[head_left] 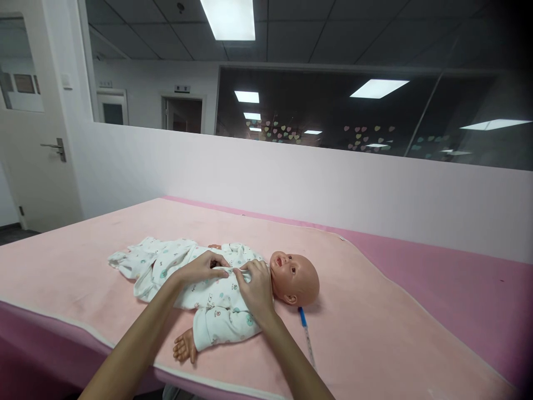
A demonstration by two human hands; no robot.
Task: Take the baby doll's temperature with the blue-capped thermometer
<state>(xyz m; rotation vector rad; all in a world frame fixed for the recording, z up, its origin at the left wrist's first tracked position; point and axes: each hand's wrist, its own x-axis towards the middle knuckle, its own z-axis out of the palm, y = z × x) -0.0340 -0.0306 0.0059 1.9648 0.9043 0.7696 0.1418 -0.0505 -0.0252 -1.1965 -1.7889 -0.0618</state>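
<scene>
A baby doll (306, 278) lies on its back, its bald head toward the right. It wears a white baby outfit (225, 328) printed with small green and brown figures. Over the doll's chest, my left hand (204, 268) pinches the front edge of the outfit between thumb and fingers. Just to the right, my right hand (256, 283) grips the same edge near the collar, thumb toward the left hand. A narrow fold of cloth runs between the two hands. Whether a fastener sits under my fingertips is hidden. One doll hand (185, 347) sticks out of the near sleeve.
Beneath the doll is a pale pink mat (375, 333) over a darker pink surface (458, 272). A thin stick with a blue end (302, 318) lies beside the doll's head. Behind runs a white low wall (291, 178) with glass above. A door (37, 128) stands at the far left.
</scene>
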